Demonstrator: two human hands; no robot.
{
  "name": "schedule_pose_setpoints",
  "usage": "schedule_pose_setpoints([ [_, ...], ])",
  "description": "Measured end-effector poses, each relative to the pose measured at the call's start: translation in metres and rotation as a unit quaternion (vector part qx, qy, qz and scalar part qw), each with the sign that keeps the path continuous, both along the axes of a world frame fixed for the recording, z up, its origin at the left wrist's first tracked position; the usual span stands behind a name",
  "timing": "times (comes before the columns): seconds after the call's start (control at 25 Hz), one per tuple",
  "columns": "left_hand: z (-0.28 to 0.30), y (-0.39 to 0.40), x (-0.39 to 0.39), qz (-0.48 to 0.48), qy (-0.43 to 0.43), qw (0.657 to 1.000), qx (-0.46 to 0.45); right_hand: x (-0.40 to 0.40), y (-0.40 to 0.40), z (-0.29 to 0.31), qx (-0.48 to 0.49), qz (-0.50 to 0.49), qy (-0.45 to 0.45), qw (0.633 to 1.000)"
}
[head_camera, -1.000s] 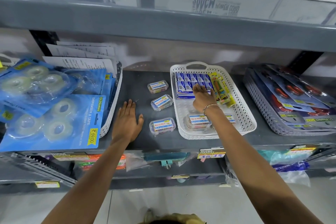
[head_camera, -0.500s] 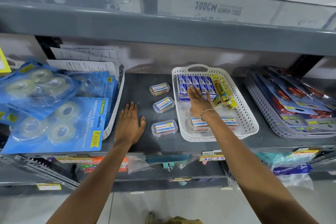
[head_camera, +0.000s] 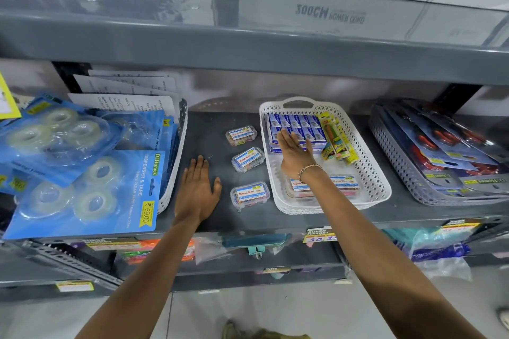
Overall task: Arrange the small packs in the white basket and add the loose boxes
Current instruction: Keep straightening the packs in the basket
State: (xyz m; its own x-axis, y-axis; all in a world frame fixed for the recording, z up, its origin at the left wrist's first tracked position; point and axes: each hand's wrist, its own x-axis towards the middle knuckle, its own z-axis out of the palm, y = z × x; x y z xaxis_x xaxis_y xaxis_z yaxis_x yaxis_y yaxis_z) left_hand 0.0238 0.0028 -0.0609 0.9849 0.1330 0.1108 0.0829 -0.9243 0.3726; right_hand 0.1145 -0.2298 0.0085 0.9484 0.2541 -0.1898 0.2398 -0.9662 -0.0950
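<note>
The white basket (head_camera: 369, 170) stands on the grey shelf right of centre. Rows of small blue packs (head_camera: 296, 122) fill its back left, and yellow packs (head_camera: 337, 140) lie beside them. My right hand (head_camera: 296, 155) rests flat, fingers apart, on the front row of blue packs. Two clear boxes (head_camera: 344, 183) lie at the basket's front, one partly hidden by my wrist. Three loose clear boxes sit on the shelf left of the basket: a far box (head_camera: 241, 135), a middle box (head_camera: 248, 159) and a near box (head_camera: 250, 195). My left hand (head_camera: 197, 190) lies flat and empty on the shelf.
A basket of blue tape-dispenser cards (head_camera: 82, 173) overhangs the shelf at left, with papers (head_camera: 129, 93) behind. A grey basket of carded red tools (head_camera: 440, 157) stands at right. The upper shelf (head_camera: 248, 44) hangs low overhead. More goods sit on the shelf below.
My right hand has slid left across the blue packs, from their right end to their left part. My left hand has stayed flat on the shelf.
</note>
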Motion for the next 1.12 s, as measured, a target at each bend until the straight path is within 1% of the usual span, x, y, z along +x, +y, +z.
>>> schedule_pose_setpoints([
  [0.08, 0.000, 0.000, 0.000, 0.001, -0.001, 1.000, -0.002, -0.004, 0.002, -0.002, -0.013, 0.012, -0.005, 1.000],
  [0.44, 0.001, 0.001, -0.002, -0.006, -0.005, 1.000, -0.029, -0.004, 0.019, 0.002, -0.059, -0.035, -0.026, 0.997],
  [0.56, 0.001, 0.001, -0.001, -0.006, -0.007, 1.000, -0.028, -0.002, 0.021, 0.006, -0.056, -0.036, -0.018, 0.998],
  [0.64, 0.000, 0.000, -0.001, -0.006, -0.009, 1.000, -0.022, -0.003, 0.019, 0.009, -0.032, -0.039, 0.002, 0.999],
  [0.72, 0.000, 0.001, -0.001, -0.006, -0.007, 1.000, -0.019, -0.008, 0.016, 0.013, 0.023, -0.057, 0.002, 0.998],
  [0.8, 0.000, 0.001, -0.002, -0.006, -0.003, 1.000, -0.017, -0.015, 0.009, 0.022, 0.107, -0.095, -0.055, 0.988],
  [0.88, 0.000, 0.000, -0.002, -0.006, 0.000, 1.000, -0.011, -0.025, 0.008, 0.032, 0.195, -0.117, -0.113, 0.967],
  [0.96, 0.000, 0.000, -0.002, -0.005, 0.001, 1.000, -0.006, -0.040, 0.014, 0.039, 0.236, -0.064, -0.117, 0.963],
  [1.04, 0.001, -0.001, -0.003, -0.004, 0.004, 1.000, 0.001, -0.053, 0.025, 0.041, 0.240, 0.021, -0.062, 0.969],
  [1.08, 0.001, -0.001, -0.003, -0.004, 0.007, 1.000, 0.004, -0.058, 0.031, 0.038, 0.200, 0.073, -0.038, 0.976],
  [1.12, 0.001, -0.002, -0.002, -0.005, 0.010, 1.000, 0.006, -0.060, 0.036, 0.034, 0.130, 0.129, -0.037, 0.982],
])
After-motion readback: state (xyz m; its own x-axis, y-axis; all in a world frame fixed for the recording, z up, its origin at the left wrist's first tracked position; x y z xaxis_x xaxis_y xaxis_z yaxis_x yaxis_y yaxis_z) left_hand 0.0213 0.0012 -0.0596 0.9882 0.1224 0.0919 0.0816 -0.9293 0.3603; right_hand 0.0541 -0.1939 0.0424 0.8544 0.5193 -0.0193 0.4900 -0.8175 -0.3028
